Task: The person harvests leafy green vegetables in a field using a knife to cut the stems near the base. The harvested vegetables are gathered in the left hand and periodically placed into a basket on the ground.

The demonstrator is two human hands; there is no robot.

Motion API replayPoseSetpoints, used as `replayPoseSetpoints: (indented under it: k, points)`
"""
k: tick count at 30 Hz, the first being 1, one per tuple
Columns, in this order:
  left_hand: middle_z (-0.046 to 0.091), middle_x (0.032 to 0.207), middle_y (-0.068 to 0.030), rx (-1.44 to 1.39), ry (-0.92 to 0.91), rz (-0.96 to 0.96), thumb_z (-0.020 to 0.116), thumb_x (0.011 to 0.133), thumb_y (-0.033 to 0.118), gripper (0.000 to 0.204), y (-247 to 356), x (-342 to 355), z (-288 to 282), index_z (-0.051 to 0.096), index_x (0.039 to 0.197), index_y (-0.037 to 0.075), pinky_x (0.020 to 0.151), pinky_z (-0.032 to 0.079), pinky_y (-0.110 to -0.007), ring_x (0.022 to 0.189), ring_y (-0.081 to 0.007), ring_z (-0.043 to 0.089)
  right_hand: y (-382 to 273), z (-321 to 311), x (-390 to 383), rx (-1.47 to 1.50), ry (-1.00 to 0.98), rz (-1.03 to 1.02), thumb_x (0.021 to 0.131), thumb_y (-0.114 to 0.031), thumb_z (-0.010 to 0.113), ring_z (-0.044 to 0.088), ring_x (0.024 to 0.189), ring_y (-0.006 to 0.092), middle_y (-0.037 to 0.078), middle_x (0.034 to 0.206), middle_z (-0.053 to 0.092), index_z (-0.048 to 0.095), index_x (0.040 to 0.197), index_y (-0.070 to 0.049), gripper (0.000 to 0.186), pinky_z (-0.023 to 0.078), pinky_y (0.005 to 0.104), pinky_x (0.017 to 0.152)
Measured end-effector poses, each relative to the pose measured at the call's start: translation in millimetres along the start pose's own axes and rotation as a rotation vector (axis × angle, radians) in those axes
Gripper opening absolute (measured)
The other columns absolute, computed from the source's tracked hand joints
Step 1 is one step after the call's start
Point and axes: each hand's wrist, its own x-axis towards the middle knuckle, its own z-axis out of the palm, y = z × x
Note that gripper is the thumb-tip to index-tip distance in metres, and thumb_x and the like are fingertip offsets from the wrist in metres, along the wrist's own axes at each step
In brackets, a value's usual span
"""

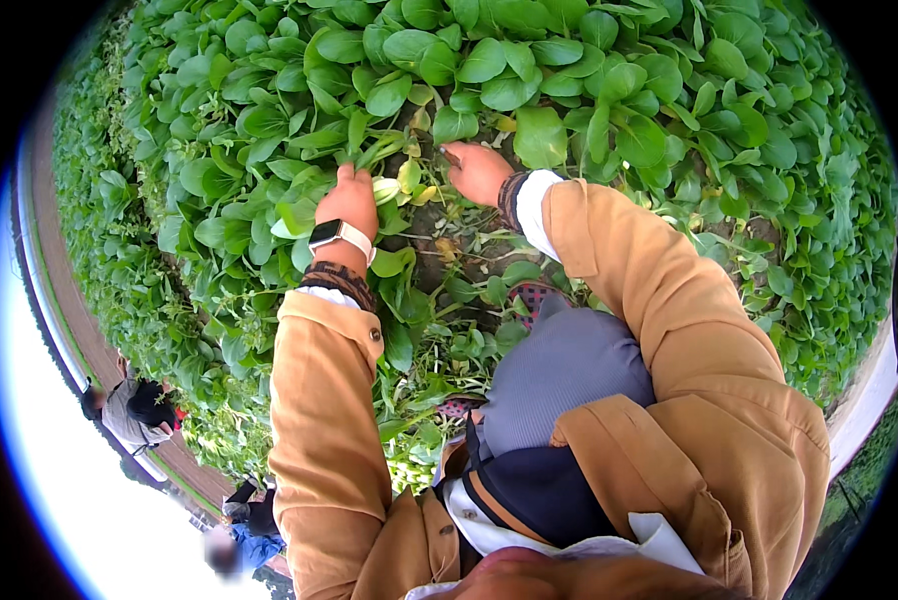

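My left hand (354,205), with a watch on its wrist, is closed around a leafy green plant (394,188) with pale stems at the centre of the bed. My right hand (479,170) is just to its right, low at a gap of bare soil among the greens, its fingers curled; a small dark shape shows at the fingertips, too small to make out. Yellowed leaves (424,195) and scraps of cut stems lie on the soil (434,250) between and below my hands.
Dense rows of broad-leaved greens (649,120) surround me. My bent knee (569,370) and checked footwear (534,295) are below my hands. At the left, two other people (134,410) (254,530) are at the bed's edge beside a dirt path (79,310). A pale strip runs along the right rim.
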Motion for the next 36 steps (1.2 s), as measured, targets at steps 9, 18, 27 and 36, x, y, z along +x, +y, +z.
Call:
replayPoseSetpoints:
  k: [9,18,27,36]
  points:
    - [0.048,0.137,-0.0193,-0.154,0.064,-0.116,0.057,0.082,0.007,0.039,6.1,-13.4,0.6,0.056,0.121,0.005,0.077,0.056,-0.041,0.089,-0.0347,0.067,3.0,15.4,6.0,0.036,0.044,-0.052,0.082,-0.011,0.054,0.058,0.101,0.0414,0.025,0.11,0.062,0.055,0.126,-0.003,0.045,0.047,0.0446,0.088]
    - [0.057,0.123,-0.0167,-0.206,0.115,-0.082,0.067,0.076,0.011,0.044,-3.4,-10.2,2.4,0.056,0.119,0.006,0.08,0.055,-0.04,0.093,-0.032,0.066,6.2,40.5,29.3,0.022,0.042,-0.057,0.084,-0.01,0.054,0.062,0.096,0.0381,0.027,0.105,0.063,0.041,0.141,-0.004,0.058,0.048,0.0393,0.086]
    - [0.061,0.074,-0.0069,0.227,0.297,0.113,0.051,0.086,0.005,0.062,9.1,13.3,-29.2,0.037,0.142,0.027,0.053,0.052,-0.037,0.063,-0.0246,0.065,13.6,35.3,-11.3,0.214,0.0,-0.044,0.083,-0.01,0.054,0.061,0.103,0.037,0.024,0.114,0.062,0.042,0.14,-0.005,0.058,0.047,0.0384,0.092]
    - [0.069,0.09,-0.0137,0.068,-0.01,-0.111,0.044,0.093,0.009,0.022,-24.8,49.9,-43.0,0.055,0.113,0.01,0.068,0.055,-0.042,0.085,-0.0308,0.069,-10.4,-13.1,13.1,-0.019,0.176,-0.175,0.085,-0.012,0.054,0.058,0.099,0.0412,0.026,0.11,0.06,0.055,0.125,-0.006,0.04,0.048,0.0449,0.086]
